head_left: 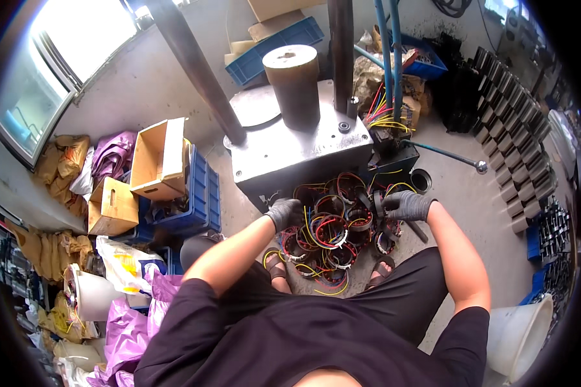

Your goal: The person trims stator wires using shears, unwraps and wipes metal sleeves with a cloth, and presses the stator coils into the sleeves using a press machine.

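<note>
A pile of motor stators (329,235), wound rings with red, yellow and blue lead wires, lies on the floor between my feet. My left hand (284,214), in a dark grey glove, is at the pile's left edge with its fingers curled. What those fingers hold, if anything, is hidden. At the right side, my right hand (410,206), gloved alike, has its fingers closed at the rim of a dark motor stator (377,205) standing on edge. Loose wires run around and between the rings.
Ahead stands a heavy metal press base (297,149) with a cylinder (294,84) and two columns. At left are a blue crate (202,193) and wooden boxes (158,158). Stacked metal cylinders (513,138) line the right; a white bucket (522,335) stands near my right elbow.
</note>
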A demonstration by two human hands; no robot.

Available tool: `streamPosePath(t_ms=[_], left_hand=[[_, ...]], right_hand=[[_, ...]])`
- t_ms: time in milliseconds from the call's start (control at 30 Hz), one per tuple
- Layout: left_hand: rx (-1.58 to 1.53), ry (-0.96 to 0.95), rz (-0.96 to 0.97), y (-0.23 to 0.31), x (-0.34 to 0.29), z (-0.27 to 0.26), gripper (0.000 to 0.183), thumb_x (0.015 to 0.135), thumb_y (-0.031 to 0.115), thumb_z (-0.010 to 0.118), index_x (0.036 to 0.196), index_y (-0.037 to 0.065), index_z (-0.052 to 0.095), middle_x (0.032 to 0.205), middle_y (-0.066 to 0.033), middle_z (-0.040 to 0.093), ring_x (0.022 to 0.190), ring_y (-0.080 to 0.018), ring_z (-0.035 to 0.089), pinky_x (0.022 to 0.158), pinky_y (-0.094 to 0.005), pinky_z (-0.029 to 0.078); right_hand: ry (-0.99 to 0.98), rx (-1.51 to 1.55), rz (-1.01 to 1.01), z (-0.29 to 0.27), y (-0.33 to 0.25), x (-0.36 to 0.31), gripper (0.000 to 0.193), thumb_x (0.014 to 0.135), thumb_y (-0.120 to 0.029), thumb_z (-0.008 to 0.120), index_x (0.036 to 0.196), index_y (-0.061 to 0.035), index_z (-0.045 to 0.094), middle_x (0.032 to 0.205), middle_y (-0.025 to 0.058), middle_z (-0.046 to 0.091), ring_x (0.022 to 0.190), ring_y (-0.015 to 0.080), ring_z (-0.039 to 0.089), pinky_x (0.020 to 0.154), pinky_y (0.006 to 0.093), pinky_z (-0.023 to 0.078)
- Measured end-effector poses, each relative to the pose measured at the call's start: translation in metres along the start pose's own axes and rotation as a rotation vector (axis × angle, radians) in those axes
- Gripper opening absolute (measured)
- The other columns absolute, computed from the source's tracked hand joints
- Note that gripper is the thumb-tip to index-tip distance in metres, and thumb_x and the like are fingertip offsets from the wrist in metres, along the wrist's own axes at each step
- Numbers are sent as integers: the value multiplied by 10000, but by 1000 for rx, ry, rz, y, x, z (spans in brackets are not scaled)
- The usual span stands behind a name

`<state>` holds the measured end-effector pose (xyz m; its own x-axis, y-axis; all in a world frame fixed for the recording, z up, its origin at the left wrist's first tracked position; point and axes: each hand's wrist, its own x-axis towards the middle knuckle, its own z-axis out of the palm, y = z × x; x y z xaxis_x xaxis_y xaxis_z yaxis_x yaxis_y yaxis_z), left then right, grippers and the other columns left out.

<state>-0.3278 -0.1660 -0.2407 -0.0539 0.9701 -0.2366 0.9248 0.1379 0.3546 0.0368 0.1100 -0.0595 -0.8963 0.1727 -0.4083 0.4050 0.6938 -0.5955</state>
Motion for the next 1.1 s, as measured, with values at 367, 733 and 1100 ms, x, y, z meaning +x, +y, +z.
streamPosePath(t_ms=[367,733,1100], left_hand=[[-533,706,-202,131,-30,-237,338,974,286,645,1152,2,693,997,-162,748,918,-246,706,869,-380,544],[-647,715,-333,51,43,-219,449,941,266,668,1289,-14,620,1175,-206,718,1070,-323,696,963,-402,533],[-752,944,-273,63,86,-238,1145,791,177,828,1628,74,52,1528,-250,404,1354,-383,500,1131,-418,432]], right_hand=[[505,-209,-365,-28,-105,17,499,864,-268,725,1307,-69,612,1191,193,633,1132,386,615,1001,451,508],[905,-759,-264,-193,-289,171,723,837,-441,731,1448,-112,529,1475,155,547,1403,334,465,1177,457,323],[1080,-150,-541,-109,-223,89,747,641,-377,920,1264,-79,635,1183,156,657,1081,337,593,1008,471,453]])
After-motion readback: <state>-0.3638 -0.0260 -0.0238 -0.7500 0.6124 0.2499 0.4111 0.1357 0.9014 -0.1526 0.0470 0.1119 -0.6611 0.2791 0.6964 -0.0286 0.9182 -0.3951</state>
